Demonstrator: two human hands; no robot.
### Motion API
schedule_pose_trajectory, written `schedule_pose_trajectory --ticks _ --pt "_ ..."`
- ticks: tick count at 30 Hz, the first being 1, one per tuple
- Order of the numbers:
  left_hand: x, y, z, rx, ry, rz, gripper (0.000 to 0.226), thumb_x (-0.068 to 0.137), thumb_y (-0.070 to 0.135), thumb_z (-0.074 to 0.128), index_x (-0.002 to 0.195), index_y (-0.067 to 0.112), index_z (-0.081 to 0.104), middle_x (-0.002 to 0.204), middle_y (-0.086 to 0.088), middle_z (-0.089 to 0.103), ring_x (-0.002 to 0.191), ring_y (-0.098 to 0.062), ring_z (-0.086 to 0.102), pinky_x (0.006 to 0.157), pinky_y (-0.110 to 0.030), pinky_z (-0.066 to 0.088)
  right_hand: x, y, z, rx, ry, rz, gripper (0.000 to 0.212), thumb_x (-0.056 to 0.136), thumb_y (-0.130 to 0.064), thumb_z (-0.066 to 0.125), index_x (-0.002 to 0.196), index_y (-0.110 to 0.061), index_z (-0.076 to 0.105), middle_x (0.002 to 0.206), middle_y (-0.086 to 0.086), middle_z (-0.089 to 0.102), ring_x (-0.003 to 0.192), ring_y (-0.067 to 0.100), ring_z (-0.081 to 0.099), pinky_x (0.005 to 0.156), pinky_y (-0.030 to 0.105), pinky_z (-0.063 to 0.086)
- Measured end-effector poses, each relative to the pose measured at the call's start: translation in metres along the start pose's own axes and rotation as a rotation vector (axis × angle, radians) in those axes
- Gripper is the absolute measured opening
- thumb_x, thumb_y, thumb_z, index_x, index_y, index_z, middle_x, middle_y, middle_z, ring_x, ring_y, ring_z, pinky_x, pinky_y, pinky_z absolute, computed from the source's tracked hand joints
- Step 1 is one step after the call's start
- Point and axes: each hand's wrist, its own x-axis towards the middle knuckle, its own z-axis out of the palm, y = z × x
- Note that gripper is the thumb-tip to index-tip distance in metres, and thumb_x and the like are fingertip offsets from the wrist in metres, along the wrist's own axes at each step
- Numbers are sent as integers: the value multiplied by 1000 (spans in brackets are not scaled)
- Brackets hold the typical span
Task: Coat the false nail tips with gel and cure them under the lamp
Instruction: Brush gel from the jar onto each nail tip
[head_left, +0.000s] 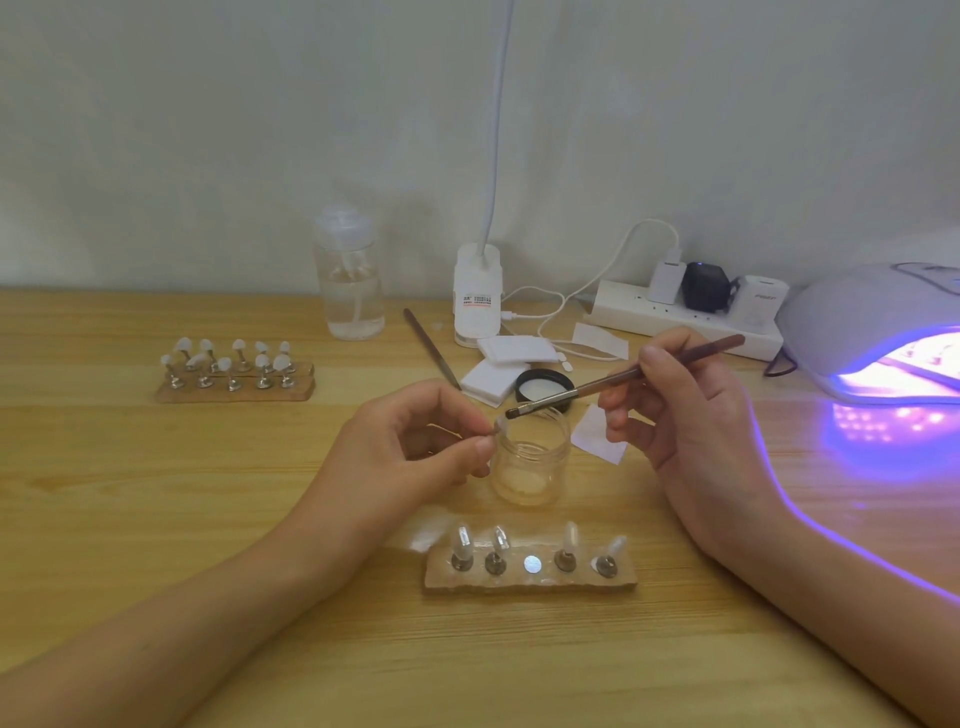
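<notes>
My left hand (415, 441) pinches a clear nail tip (500, 425) on its small stand, just above the rim of an open glass gel jar (530, 462). My right hand (675, 400) grips a brown brush (623, 376); its bristles hover beside the tip over the jar. In front of the jar lies a wooden holder strip (530, 579) with several tips on metal stands and one bare magnet spot in the middle. At the right edge the curing lamp (878, 332) glows purple.
A second holder (236, 387) with several tips sits at the left. Behind the jar are its black lid (545, 387), white pads (498, 374), a spare brush (431, 348), a clear pump bottle (350, 280), a clip lamp base (477, 296) and a power strip (685, 317). A paper scrap (597, 436) lies under my right fingers.
</notes>
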Motion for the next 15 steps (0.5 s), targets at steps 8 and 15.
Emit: schedule_pose_trajectory --ticks 8,15 --pt "0 0 1 -26 -2 -25 8 72 20 77 78 19 72 78 -1 73 70 -12 69 65 -17 53 -1 0 0 -9 13 -11 15 96 -24 58 81 -23 59 70 6 67 59 15 61 52 23 51" --pt "0 2 1 -35 4 -41 13 67 27 77 77 21 72 77 -2 73 70 -14 70 64 -17 52 -1 0 0 -60 49 -9 17 99 -19 54 82 -21 57 69 6 67 58 15 59 48 22 47"
